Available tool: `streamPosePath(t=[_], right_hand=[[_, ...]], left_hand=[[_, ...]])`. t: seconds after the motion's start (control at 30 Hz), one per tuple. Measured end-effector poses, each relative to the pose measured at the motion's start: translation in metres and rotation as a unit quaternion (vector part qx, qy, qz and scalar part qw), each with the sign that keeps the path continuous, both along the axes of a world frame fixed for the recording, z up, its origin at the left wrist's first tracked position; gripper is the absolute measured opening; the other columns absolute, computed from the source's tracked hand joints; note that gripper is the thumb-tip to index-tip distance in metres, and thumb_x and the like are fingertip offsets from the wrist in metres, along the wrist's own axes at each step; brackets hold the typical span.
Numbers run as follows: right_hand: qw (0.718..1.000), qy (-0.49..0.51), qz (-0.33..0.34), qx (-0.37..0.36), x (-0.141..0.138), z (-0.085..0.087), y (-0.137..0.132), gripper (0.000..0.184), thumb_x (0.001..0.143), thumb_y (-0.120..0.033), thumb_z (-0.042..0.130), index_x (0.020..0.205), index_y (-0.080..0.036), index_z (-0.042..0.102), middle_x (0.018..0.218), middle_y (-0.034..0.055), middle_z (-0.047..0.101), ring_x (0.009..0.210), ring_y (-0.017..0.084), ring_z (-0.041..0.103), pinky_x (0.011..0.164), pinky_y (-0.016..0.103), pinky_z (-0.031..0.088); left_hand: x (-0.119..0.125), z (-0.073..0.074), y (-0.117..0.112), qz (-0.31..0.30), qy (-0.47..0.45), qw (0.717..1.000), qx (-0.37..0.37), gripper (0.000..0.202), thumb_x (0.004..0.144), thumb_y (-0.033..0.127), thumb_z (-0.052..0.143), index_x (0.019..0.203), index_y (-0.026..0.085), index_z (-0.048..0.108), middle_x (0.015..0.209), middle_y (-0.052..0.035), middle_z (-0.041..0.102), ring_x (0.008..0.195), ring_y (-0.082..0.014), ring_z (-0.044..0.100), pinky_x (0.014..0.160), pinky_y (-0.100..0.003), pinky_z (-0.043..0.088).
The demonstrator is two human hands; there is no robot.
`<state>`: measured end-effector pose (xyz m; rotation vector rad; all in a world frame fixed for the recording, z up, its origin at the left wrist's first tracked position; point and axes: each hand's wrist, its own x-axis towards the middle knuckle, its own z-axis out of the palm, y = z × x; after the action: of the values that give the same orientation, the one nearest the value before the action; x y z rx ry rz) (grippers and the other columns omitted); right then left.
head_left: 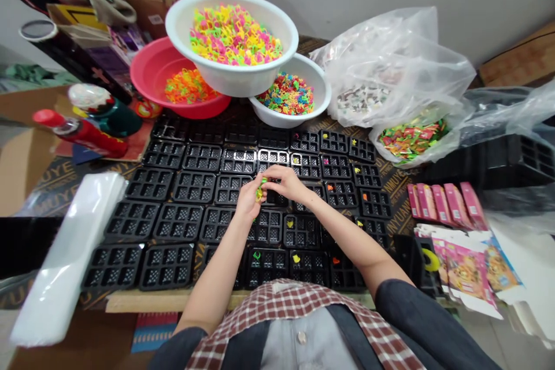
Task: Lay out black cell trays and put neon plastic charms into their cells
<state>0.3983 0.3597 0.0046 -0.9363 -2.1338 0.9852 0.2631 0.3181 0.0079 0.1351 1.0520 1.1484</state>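
My left hand (248, 199) is closed around a few small yellow and green plastic pieces (260, 189), possibly toy rings. The fingertips of my right hand (285, 181) meet the left hand's fingers and pinch at those pieces. Both hands are above the middle of a grid of black compartment trays (194, 187). Single small pieces lie in compartments of the trays on the right, among them a yellow piece (296, 258), a green one (256, 255) and an orange one (365, 196). The trays on the left hold no pieces that I can see.
Behind the trays, a white basin (173, 26) of colourful pieces rests over a red basin (141, 72) and another white basin (323, 95). Plastic bags (399, 40) stand at back right, pink packets (472, 205) at right. A red bottle (93, 134) and clear bags (69, 260) are left.
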Motion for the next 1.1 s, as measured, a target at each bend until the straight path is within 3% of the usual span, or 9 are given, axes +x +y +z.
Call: streamPosePath(t=[0.1, 0.2, 0.37, 0.5, 0.63, 0.7, 0.83, 0.97, 1.1], right_hand=[[1.000, 0.003, -0.020, 0.012, -0.006, -0.003, -0.002, 0.013, 0.089, -0.025, 0.061, 0.093, -0.019, 0.072, 0.086, 0.0044, 0.069, 0.078, 0.014, 0.062, 0.076, 0.028, 0.050], [0.997, 0.028, -0.063, 0.022, -0.006, -0.007, 0.000, 0.015, 0.089, -0.026, 0.061, 0.095, -0.017, 0.071, 0.089, 0.0061, 0.070, 0.075, 0.014, 0.062, 0.071, 0.027, 0.050], [0.997, 0.019, -0.081, 0.005, -0.009, -0.011, 0.002, 0.019, 0.082, -0.036, 0.069, 0.086, -0.017, 0.072, 0.074, 0.0035, 0.068, 0.064, 0.013, 0.058, 0.064, 0.026, 0.048], [0.992, 0.056, -0.038, -0.107, -0.011, -0.017, 0.002, 0.027, 0.077, -0.043, 0.072, 0.086, -0.017, 0.073, 0.072, 0.0022, 0.069, 0.062, 0.012, 0.059, 0.062, 0.025, 0.048], [0.967, 0.115, -0.001, -0.229, -0.009, -0.024, 0.003, 0.029, 0.077, -0.042, 0.070, 0.091, -0.016, 0.072, 0.079, 0.0029, 0.072, 0.071, 0.015, 0.065, 0.069, 0.027, 0.052], [0.969, 0.104, -0.002, -0.224, -0.007, -0.023, 0.004, 0.022, 0.079, -0.035, 0.067, 0.091, -0.017, 0.072, 0.081, 0.0030, 0.073, 0.073, 0.016, 0.067, 0.071, 0.028, 0.053], [0.993, 0.025, 0.004, -0.114, -0.006, -0.016, 0.004, 0.015, 0.083, -0.016, 0.058, 0.089, -0.018, 0.072, 0.088, 0.0039, 0.073, 0.083, 0.016, 0.067, 0.081, 0.029, 0.052], [0.997, 0.003, 0.015, -0.081, -0.005, -0.008, 0.005, 0.017, 0.083, -0.013, 0.056, 0.087, -0.018, 0.072, 0.089, 0.0043, 0.073, 0.085, 0.016, 0.067, 0.084, 0.031, 0.052], [0.973, 0.086, 0.032, -0.210, -0.003, -0.003, 0.006, 0.019, 0.084, -0.032, 0.064, 0.091, -0.016, 0.072, 0.083, 0.0036, 0.072, 0.075, 0.015, 0.067, 0.074, 0.030, 0.056]], left_hand=[[-0.002, 0.001, 0.001, 0.008, -0.002, 1.000, -0.002, 0.042, 0.062, 0.045, 0.083, 0.064, 0.011, 0.060, 0.050, 0.0026, 0.052, 0.039, -0.0032, 0.044, 0.034, -0.013, 0.025], [-0.008, 0.000, 0.003, -0.009, 0.005, 1.000, 0.019, 0.038, 0.056, 0.039, 0.086, 0.068, 0.010, 0.064, 0.055, 0.0000, 0.057, 0.044, -0.0046, 0.049, 0.036, -0.014, 0.028], [-0.022, -0.005, 0.007, -0.068, 0.097, 0.991, 0.056, 0.036, 0.047, 0.033, 0.087, 0.067, 0.011, 0.066, 0.050, 0.0010, 0.056, 0.040, -0.0042, 0.044, 0.036, -0.016, 0.019], [-0.033, -0.006, 0.009, -0.100, 0.163, 0.978, 0.079, 0.040, 0.042, 0.037, 0.088, 0.059, 0.013, 0.061, 0.045, 0.0030, 0.052, 0.036, -0.0031, 0.038, 0.036, -0.016, 0.015], [-0.036, -0.006, 0.010, -0.122, 0.182, 0.972, 0.086, 0.044, 0.041, 0.041, 0.087, 0.059, 0.014, 0.057, 0.047, 0.0027, 0.053, 0.036, -0.0031, 0.037, 0.036, -0.016, 0.015], [-0.036, -0.006, 0.010, -0.130, 0.187, 0.970, 0.090, 0.044, 0.042, 0.042, 0.087, 0.059, 0.015, 0.057, 0.047, 0.0032, 0.052, 0.035, -0.0031, 0.036, 0.036, -0.016, 0.014], [-0.036, -0.007, 0.010, -0.118, 0.215, 0.964, 0.102, 0.043, 0.040, 0.039, 0.088, 0.059, 0.014, 0.058, 0.045, 0.0045, 0.050, 0.036, -0.0028, 0.036, 0.037, -0.016, 0.017], [-0.038, -0.006, 0.010, -0.139, 0.166, 0.972, 0.089, 0.045, 0.037, 0.037, 0.090, 0.058, 0.013, 0.058, 0.045, 0.0046, 0.050, 0.036, -0.0022, 0.035, 0.036, -0.015, 0.016], [-0.036, -0.005, 0.010, -0.166, 0.045, 0.981, 0.088, 0.047, 0.040, 0.040, 0.090, 0.061, 0.012, 0.059, 0.048, 0.0037, 0.050, 0.036, -0.0005, 0.033, 0.035, -0.014, 0.013]])
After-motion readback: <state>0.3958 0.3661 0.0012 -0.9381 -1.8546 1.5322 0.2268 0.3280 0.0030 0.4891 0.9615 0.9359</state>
